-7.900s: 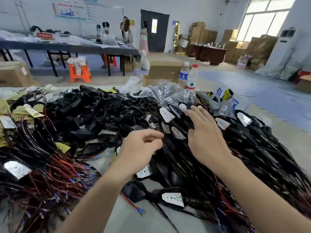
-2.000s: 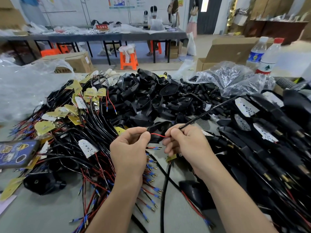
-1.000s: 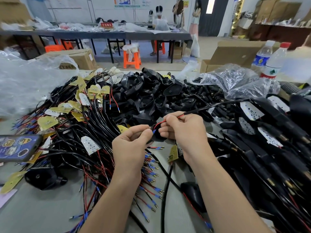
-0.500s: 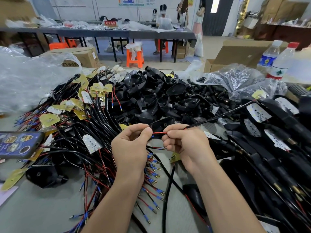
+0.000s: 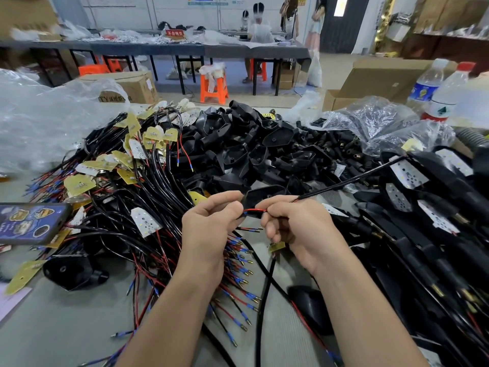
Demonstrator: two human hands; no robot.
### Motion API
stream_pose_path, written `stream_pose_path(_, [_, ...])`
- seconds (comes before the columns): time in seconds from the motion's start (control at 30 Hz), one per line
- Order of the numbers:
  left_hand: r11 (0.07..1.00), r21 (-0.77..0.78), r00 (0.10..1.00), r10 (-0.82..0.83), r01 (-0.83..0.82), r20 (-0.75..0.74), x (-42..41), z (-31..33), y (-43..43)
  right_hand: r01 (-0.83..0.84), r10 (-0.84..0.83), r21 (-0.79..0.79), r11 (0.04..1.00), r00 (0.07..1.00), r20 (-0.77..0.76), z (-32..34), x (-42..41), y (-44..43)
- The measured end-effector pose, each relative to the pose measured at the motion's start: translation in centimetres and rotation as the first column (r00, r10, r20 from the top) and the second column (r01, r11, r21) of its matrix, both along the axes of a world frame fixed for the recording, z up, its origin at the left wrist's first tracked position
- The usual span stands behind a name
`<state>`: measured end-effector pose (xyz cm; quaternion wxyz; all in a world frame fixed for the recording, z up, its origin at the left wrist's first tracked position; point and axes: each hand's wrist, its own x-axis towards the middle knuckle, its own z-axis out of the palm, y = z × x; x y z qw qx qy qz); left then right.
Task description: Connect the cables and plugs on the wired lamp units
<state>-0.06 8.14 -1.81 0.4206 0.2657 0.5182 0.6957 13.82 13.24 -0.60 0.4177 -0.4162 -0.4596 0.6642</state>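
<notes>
My left hand (image 5: pixel 209 229) and my right hand (image 5: pixel 296 229) meet over the table's middle. Between them runs a short red wire (image 5: pixel 254 210): the left fingers pinch its blue-tipped end, the right fingers pinch it where it leaves a black cable (image 5: pixel 344 182). That cable rises to the right to a white LED board (image 5: pixel 407 172). A second black cable (image 5: pixel 264 292) with a yellow tag hangs from under the right hand. What lies inside the left fingers is hidden.
A heap of black cables with red and blue wire ends and yellow boards (image 5: pixel 127 186) fills the left. Black lamp housings (image 5: pixel 259 149) are piled behind. Finished lamp units (image 5: pixel 436 229) lie at the right. A phone (image 5: pixel 29 223) lies at the left edge; two bottles (image 5: pixel 447 96) stand far right.
Over the last second my hands drew slightly apart, stretching the red wire level between them. Eight seconds ago both hands reached into the pile at the right holding nothing.
</notes>
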Motion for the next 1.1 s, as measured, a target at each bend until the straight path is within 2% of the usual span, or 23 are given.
stream_pose_path(0.1, [0.997, -0.003, 0.997, -0.077, 0.077, -0.001, -0.2, 0.1, -0.1, 0.079, -0.087, 0.070, 0.994, 0.990, 0.111, -0.4, 0.0, -0.1])
stream_pose_path(0.17, [0.994, 0.009, 0.994, -0.107, 0.107, 0.004, 0.0, 0.0, -0.2, 0.125, -0.159, 0.152, 0.980, 0.957, 0.241, -0.9, -0.2, -0.2])
stream_pose_path(0.23, [0.990, 0.032, 0.990, -0.137, 0.137, 0.011, 0.1, 0.0, -0.3, 0.107, -0.173, 0.213, 0.971, 0.930, 0.324, -1.3, -0.3, -0.2])
stream_pose_path(0.37, [0.978, 0.080, 0.980, -0.195, 0.192, 0.041, -0.2, 0.1, -0.3, 0.057, -0.116, 0.222, 0.973, 0.957, 0.264, -1.3, 0.0, -0.2])
stream_pose_path(0.47, [0.964, 0.107, 0.962, -0.254, 0.243, 0.098, -0.4, 0.2, -0.3, 0.129, -0.196, 0.256, 0.958, 0.946, 0.259, -0.9, -0.2, -0.4])
stream_pose_path(0.57, [0.971, 0.117, 0.968, -0.221, 0.208, 0.116, -0.4, 0.4, -0.3, 0.276, -0.386, 0.363, 0.890, 0.880, 0.277, -1.0, -0.8, -0.9])
stream_pose_path(0.67, [0.984, 0.118, 0.967, -0.158, 0.137, 0.200, -0.4, 0.5, -0.1, 0.411, -0.592, 0.478, 0.776, 0.735, 0.330, -1.1, -0.9, -1.1])
stream_pose_path(0.7, [0.987, 0.115, 0.958, -0.138, 0.112, 0.251, -0.5, 0.5, -0.1, 0.384, -0.560, 0.467, 0.796, 0.760, 0.329, -1.1, -0.9, -1.0])
stream_pose_path(0.77, [0.992, 0.100, 0.938, -0.103, 0.073, 0.332, -0.8, 0.6, 0.0, 0.210, -0.261, 0.303, 0.930, 0.956, 0.136, -0.7, -1.1, -0.7])
stream_pose_path(0.8, [0.994, 0.087, 0.934, -0.093, 0.066, 0.344, -0.9, 0.7, -0.1, 0.091, -0.102, 0.245, 0.965, 0.994, 0.032, -0.5, -1.0, -0.7])
stream_pose_path(0.87, [0.997, 0.041, 0.952, -0.069, 0.059, 0.298, -0.8, 0.7, -0.2, -0.081, 0.089, 0.283, 0.956, 0.996, -0.015, 0.1, -0.7, -0.4])
stream_pose_path(0.97, [1.000, -0.023, 0.990, -0.014, 0.018, 0.141, 0.1, 0.4, -0.4, -0.094, 0.085, 0.346, 0.933, 0.995, 0.043, 1.1, -0.6, 0.5])
stream_pose_path(1.03, [1.000, -0.011, 0.997, 0.016, -0.015, 0.074, 0.4, 0.3, -0.5, 0.022, -0.038, 0.313, 0.949, 0.998, 0.045, 2.0, -0.8, 1.3])
stream_pose_path(1.1, [0.999, 0.000, 0.997, 0.045, -0.045, 0.067, 0.1, 0.5, -0.7, 0.165, -0.166, 0.204, 0.965, 0.986, -0.010, 3.0, -0.8, 2.5])
